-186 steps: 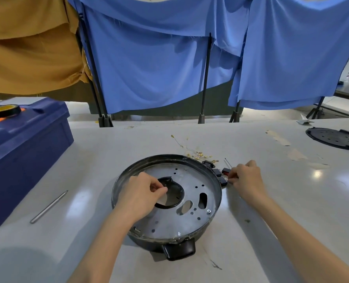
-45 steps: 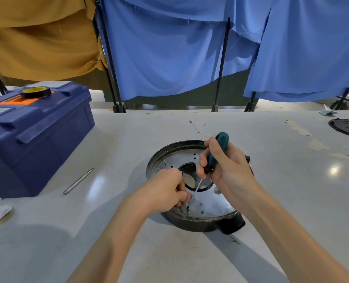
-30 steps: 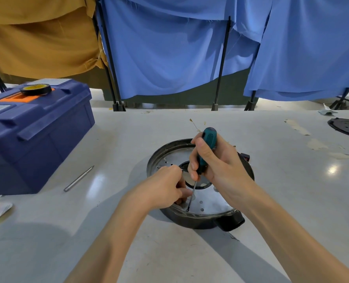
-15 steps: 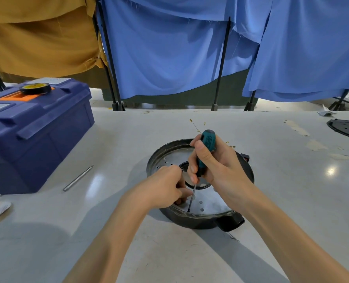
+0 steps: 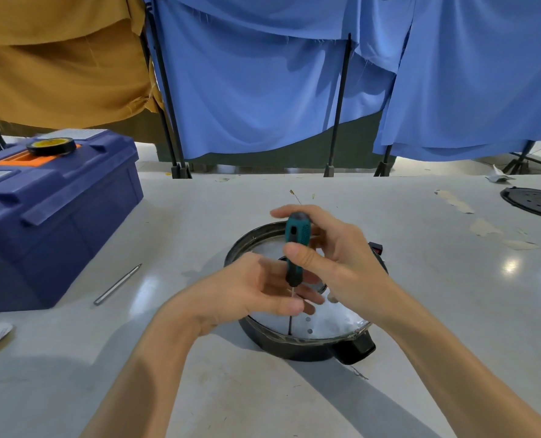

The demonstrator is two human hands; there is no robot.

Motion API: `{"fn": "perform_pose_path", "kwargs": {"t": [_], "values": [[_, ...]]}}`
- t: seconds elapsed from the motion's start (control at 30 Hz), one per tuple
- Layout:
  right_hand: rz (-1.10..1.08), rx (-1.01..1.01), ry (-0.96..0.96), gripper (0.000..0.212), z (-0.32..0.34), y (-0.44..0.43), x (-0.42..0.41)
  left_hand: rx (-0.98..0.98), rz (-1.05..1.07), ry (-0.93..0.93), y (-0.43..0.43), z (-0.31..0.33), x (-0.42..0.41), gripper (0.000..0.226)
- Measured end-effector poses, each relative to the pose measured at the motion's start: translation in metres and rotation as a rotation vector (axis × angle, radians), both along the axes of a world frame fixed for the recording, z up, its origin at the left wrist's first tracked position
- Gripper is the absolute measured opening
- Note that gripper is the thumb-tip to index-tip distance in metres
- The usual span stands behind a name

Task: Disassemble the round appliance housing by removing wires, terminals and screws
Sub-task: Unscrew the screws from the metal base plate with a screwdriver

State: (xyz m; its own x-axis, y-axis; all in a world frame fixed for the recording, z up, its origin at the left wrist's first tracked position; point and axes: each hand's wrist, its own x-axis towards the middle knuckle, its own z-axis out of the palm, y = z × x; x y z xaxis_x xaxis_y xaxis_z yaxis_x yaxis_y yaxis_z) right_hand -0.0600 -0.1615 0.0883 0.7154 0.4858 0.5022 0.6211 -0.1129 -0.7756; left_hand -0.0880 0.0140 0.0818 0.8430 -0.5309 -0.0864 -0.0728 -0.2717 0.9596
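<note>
The round black housing point(image 5: 297, 349) with a silver perforated plate point(image 5: 332, 320) sits mid-table, its handle stub toward me. A teal-handled screwdriver point(image 5: 296, 245) stands nearly upright over the plate, its tip down near the front rim. My right hand point(image 5: 335, 263) grips the handle between thumb and fingers. My left hand point(image 5: 256, 289) is beside the shaft, fingertips pinching it low down. The hands hide the plate's centre hole. A red and black terminal point(image 5: 376, 248) pokes out at the housing's right edge.
A blue toolbox point(image 5: 51, 222) with a tape roll point(image 5: 51, 146) on top stands at the left. A metal rod point(image 5: 117, 284) lies beside it. Wire scraps point(image 5: 294, 195) lie behind the housing. A black round lid point(image 5: 534, 202) rests far right. Blue and ochre curtains hang behind.
My right hand has shifted its grip up the screwdriver handle, fingers now spread around it, and the tool stands more upright. My left hand has loosened and its fingers extend along the shaft.
</note>
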Motion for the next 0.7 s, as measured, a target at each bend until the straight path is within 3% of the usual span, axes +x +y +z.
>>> {"fn": "perform_pose_path", "kwargs": {"t": [0.1, 0.27, 0.43, 0.57, 0.7], "values": [[0.017, 0.046, 0.016, 0.054, 0.005, -0.002, -0.002, -0.113, -0.004, -0.025, -0.005, -0.002, -0.003, 0.035], [0.078, 0.083, 0.036, 0.031, 0.009, -0.001, -0.005, -0.106, 0.077, -0.096, -0.012, -0.007, -0.001, 0.014], [0.045, 0.124, 0.027, 0.040, 0.013, -0.005, -0.004, -0.220, 0.010, -0.050, -0.003, -0.003, -0.005, 0.034], [0.145, 0.129, 0.122, 0.041, 0.015, -0.008, -0.004, -0.272, 0.113, -0.084, -0.004, -0.005, -0.004, 0.021], [0.055, 0.116, 0.031, 0.033, 0.015, -0.002, -0.005, -0.229, 0.212, -0.137, -0.009, -0.004, -0.002, 0.017]]}}
